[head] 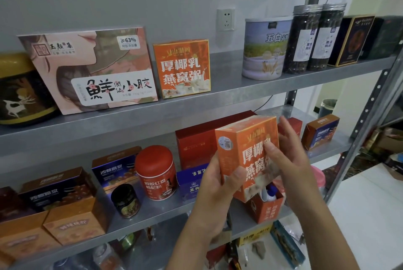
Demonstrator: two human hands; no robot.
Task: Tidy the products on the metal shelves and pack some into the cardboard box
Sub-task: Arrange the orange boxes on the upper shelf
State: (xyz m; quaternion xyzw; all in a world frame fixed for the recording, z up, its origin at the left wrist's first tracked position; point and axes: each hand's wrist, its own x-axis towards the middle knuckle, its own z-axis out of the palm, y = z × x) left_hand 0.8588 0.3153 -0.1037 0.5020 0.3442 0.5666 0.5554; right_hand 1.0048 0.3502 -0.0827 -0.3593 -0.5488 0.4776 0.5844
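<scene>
I hold an orange box (242, 149) with white lettering in the air in front of the middle shelf. My left hand (214, 184) grips its lower left corner, thumb on the front. My right hand (287, 156) lies against its right side, fingers curled over the front face. A matching orange box (182, 69) stands upright on the upper metal shelf (130, 114), beside a large pink flat box (91, 69). No cardboard packing box is in view.
The upper shelf also carries a yellow-lidded dark jar (19, 88), a tall tin (265, 49), two dark jars (314, 38) and dark boxes (351, 40). The middle shelf (152, 215) holds a red canister (156, 171), a small dark jar (125, 201), and red, blue and brown boxes.
</scene>
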